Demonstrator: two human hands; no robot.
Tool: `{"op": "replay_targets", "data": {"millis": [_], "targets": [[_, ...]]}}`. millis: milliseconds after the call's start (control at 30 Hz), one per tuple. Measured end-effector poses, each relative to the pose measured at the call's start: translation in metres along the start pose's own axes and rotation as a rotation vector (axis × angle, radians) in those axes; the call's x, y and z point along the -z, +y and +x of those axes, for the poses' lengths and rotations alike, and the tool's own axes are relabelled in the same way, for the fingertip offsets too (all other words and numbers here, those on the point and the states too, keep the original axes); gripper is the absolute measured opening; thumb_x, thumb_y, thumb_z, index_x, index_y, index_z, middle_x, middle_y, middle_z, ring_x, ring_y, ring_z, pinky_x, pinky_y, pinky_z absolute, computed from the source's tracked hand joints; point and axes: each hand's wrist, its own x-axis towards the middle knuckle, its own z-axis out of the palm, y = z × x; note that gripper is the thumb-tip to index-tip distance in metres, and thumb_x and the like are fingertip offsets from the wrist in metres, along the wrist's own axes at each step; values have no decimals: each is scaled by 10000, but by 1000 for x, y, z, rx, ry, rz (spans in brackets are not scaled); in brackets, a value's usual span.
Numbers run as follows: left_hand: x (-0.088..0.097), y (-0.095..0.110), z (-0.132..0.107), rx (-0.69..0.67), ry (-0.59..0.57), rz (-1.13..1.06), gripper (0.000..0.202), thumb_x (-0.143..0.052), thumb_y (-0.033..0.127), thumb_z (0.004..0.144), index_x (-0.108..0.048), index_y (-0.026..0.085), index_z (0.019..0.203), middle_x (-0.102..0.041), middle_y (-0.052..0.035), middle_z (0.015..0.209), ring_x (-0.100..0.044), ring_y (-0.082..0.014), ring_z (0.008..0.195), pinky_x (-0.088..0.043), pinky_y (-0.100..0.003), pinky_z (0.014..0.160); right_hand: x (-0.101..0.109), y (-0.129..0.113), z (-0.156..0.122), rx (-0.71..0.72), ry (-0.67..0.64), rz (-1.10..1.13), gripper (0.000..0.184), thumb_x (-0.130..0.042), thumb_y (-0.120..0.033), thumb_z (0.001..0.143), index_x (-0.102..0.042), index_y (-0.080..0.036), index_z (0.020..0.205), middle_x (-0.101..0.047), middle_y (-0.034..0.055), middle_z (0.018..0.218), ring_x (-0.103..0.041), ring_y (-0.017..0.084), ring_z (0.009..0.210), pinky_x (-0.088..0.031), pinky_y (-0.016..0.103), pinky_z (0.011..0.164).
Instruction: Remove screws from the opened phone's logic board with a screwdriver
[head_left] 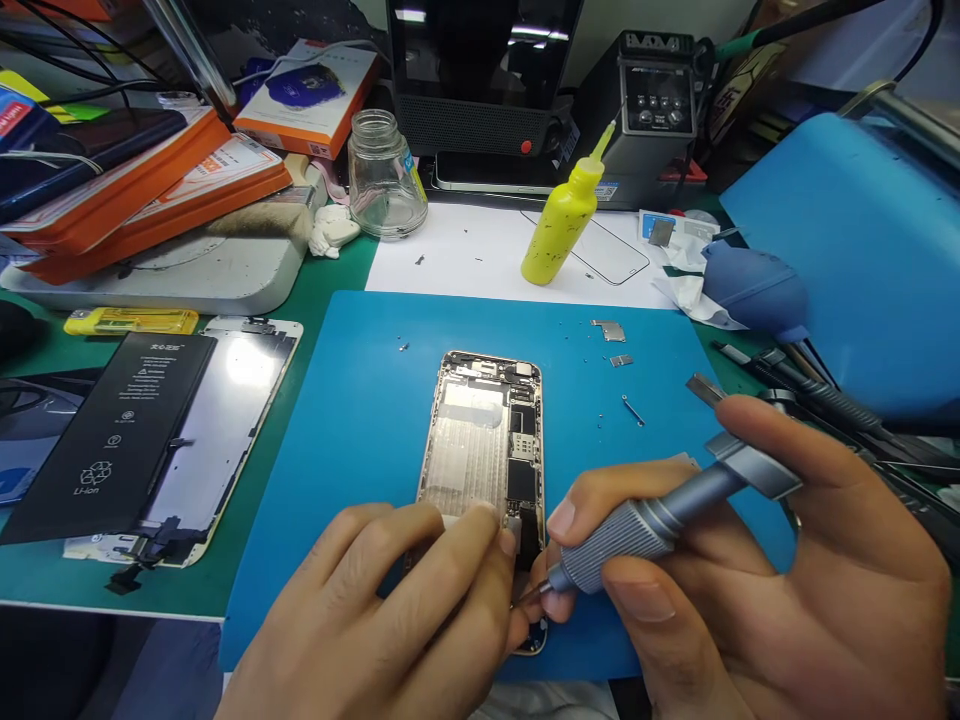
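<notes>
An opened phone housing (480, 440) lies face up on the blue mat, its battery bay bare and a dark circuit board along its right side. My left hand (405, 600) is closed over the housing's lower part, fingers pressed on it and hiding much of that end. Wrapped in the fingers of my right hand (750, 560) is a grey screwdriver (637, 530) with a knurled grip. It slants down to the left, its thin tip at the phone's lower right; the exact contact is hidden by fingers. Tiny screws and metal shield plates (609, 330) lie right of the phone.
At left, a black battery (135, 410) rests on a phone screen (232, 420). A yellow bottle (564, 220) and a glass jar (384, 180) stand behind the mat. A blue air blower (756, 285) and several tools lie at right. Orange boxes (180, 190) are stacked at back left.
</notes>
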Motion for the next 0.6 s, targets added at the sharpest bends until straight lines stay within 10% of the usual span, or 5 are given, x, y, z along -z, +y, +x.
{"op": "replay_targets", "data": {"millis": [600], "targets": [[-2, 6, 3, 67, 45, 6, 226, -549, 259, 1239, -745, 183, 1323, -842, -4, 1367, -690, -216, 1227, -538, -397, 976, -14, 3, -2, -37, -2, 126, 541, -731, -288, 1128, -534, -421, 1614, -770, 12, 1017, -752, 176, 618, -713, 277, 544]]}}
